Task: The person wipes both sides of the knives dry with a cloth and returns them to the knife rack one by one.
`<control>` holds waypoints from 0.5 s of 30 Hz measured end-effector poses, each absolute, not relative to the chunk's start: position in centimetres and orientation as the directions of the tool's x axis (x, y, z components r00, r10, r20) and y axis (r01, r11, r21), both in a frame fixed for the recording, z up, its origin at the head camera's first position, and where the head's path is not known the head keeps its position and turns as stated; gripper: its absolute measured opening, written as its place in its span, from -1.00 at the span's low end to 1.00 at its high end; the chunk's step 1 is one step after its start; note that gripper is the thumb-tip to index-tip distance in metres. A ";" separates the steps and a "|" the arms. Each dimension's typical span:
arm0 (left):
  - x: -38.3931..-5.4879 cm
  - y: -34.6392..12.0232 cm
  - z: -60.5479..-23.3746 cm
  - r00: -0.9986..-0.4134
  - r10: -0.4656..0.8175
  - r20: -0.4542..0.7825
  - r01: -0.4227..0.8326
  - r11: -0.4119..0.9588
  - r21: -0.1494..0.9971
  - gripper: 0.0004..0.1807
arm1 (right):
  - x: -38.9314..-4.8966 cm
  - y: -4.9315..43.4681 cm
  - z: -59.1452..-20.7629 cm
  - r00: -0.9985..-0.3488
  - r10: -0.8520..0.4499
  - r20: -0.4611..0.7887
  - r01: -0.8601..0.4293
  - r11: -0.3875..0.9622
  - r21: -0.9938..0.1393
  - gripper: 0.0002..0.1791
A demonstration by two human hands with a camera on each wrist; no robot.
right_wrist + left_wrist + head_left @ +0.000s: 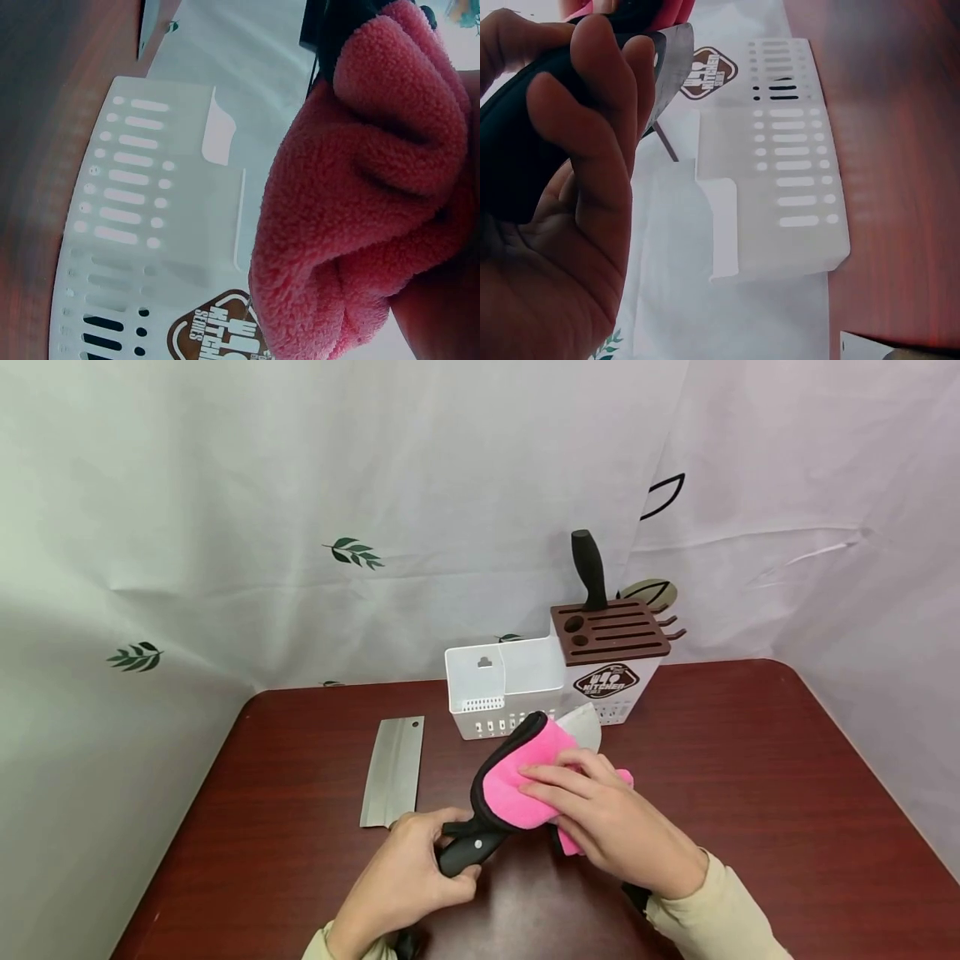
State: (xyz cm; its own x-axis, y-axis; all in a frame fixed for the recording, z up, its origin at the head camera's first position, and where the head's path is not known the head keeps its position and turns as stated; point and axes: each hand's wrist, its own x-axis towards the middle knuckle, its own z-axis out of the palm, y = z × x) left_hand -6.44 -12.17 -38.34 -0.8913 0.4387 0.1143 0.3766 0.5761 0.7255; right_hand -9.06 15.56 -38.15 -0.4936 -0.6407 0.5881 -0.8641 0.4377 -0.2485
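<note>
My left hand (412, 868) grips the black handle of a knife (463, 853) in front of me, low in the head view. The knife points up and to the right, its pale blade tip showing past a pink cloth (517, 781) with black edging. Folded over the blade, the cloth hides most of it. My right hand (611, 822) holds the cloth against the blade, fingers lying across its upper side. In the left wrist view, curled fingers (604, 105) wrap the dark handle. Soft pink folds of the cloth (360, 195) fill much of the right wrist view.
Behind the hands stands a white knife holder (468, 681) with a brown slotted top (618, 647); one black-handled knife (588, 568) stands in a slot. A cleaver (393, 768) lies flat on the red-brown table (300, 760), left of the holder. A pale curtain (450, 485) hangs behind.
</note>
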 end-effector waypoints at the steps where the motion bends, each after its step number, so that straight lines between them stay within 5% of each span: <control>1: -6.5 -12.1 -38.4 -0.891 0.438 0.122 0.382 0.577 0.722 -0.62 | -9.1 15.5 -38.3 -0.497 -0.643 0.583 -0.863 0.439 -0.252 -0.55; 15: -6.4 -12.0 -38.6 -0.893 0.419 0.166 0.413 0.616 0.671 -0.60 | -9.1 15.4 -38.8 -0.527 -0.637 0.562 -0.847 0.450 -0.284 -0.58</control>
